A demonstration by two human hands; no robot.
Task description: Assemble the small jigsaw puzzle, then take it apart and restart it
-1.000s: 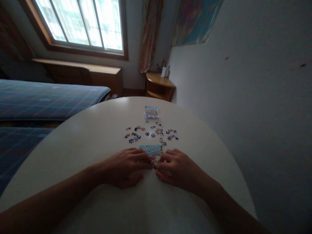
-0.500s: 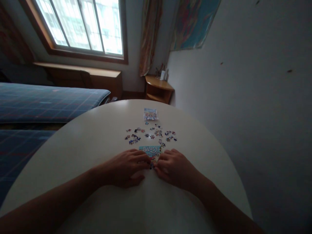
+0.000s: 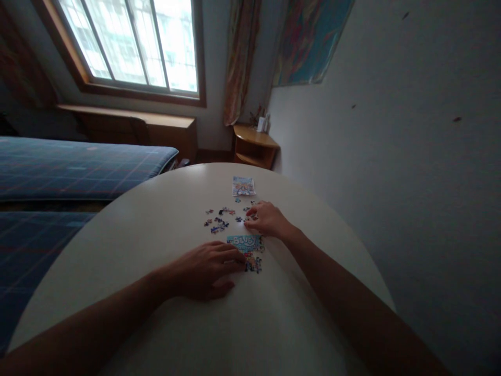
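Observation:
A partly joined jigsaw puzzle [image 3: 245,242], light blue with "Bluey" lettering along its top, lies on the round white table. My left hand [image 3: 209,269] rests flat on the table, fingers stretched over the puzzle's left side and covering part of it. Farther out, my right hand [image 3: 268,218] is over the loose puzzle pieces [image 3: 219,225], thumb and fingers apart. Some pieces are hidden under it, and no piece shows between its fingertips. Behind the pieces lies a small printed picture sheet or packet [image 3: 243,186].
The round table [image 3: 168,209] fills the foreground. To the left is a bed with a blue plaid mattress [image 3: 86,164]. A white wall [image 3: 371,172] runs along the right. A wooden corner shelf [image 3: 256,136] and a window [image 3: 133,47] are at the back.
My right hand has left the puzzle's lower right edge and moved forward over the loose pieces. The puzzle's lower right part is now uncovered. My left hand stays almost where it was.

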